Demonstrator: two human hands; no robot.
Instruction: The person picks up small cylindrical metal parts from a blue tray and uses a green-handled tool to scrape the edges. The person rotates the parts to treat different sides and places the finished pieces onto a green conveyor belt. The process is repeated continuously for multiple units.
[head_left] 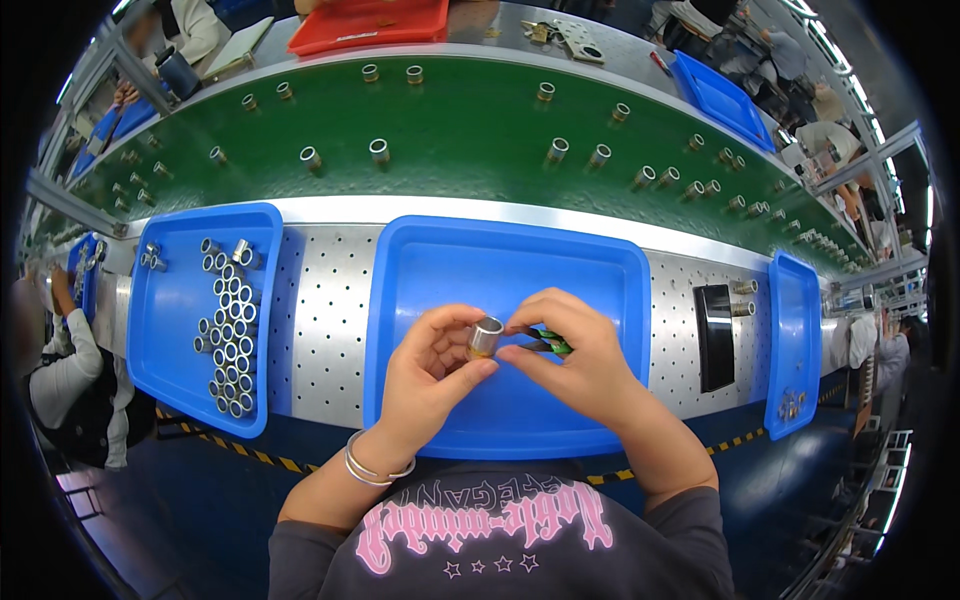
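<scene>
Over the middle blue tray [500, 262], my left hand [428, 372] is closed round a short silver metal sleeve [486, 338] with a yellowish lower end. The sleeve is upright, its open end facing up. My right hand [585, 350] grips a small black and green hand tool [552, 342], partly hidden by the fingers, so its exact kind is unclear. Fingertips of the right hand are close beside the sleeve; I cannot tell whether the tool touches it. Nothing else shows inside the middle tray.
A left blue tray [170, 330] carries many similar sleeves. Beyond runs a green conveyor belt [460, 150] with spaced-out sleeves. To the right are a black rectangular object [714, 338] and another blue tray [790, 340] with small pieces. A red tray [370, 22] stands past the belt; people work around.
</scene>
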